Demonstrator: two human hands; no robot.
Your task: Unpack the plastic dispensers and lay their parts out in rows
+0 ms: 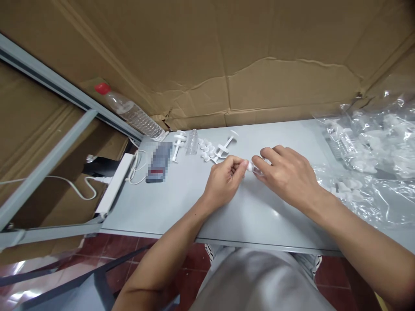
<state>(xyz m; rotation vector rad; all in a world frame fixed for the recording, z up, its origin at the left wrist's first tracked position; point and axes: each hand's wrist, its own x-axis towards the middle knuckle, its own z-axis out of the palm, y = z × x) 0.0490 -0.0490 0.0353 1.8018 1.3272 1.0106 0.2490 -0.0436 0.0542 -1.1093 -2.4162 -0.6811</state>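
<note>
Above the middle of the table my two hands meet. My left hand (225,179) is closed, thumb and forefinger pinching a small white cap (249,166). Fingers of my right hand (287,170) curl around a clear plastic tube (258,169), which lies in line with the cap; most of the tube is hidden. Whether the cap is seated on it I cannot tell. Just beyond my left hand lie a white plunger-like part (224,149) and several small white round caps (207,151). Further left are a clear ribbed tube (192,141) and another white plunger-like part (177,146).
Clear plastic bags (372,138) of white and clear parts cover the table's right side. A blurred-out dark object (159,162), a red-capped water bottle (136,114) and a white power strip (115,183) are at the left. Cardboard (275,93) walls the back.
</note>
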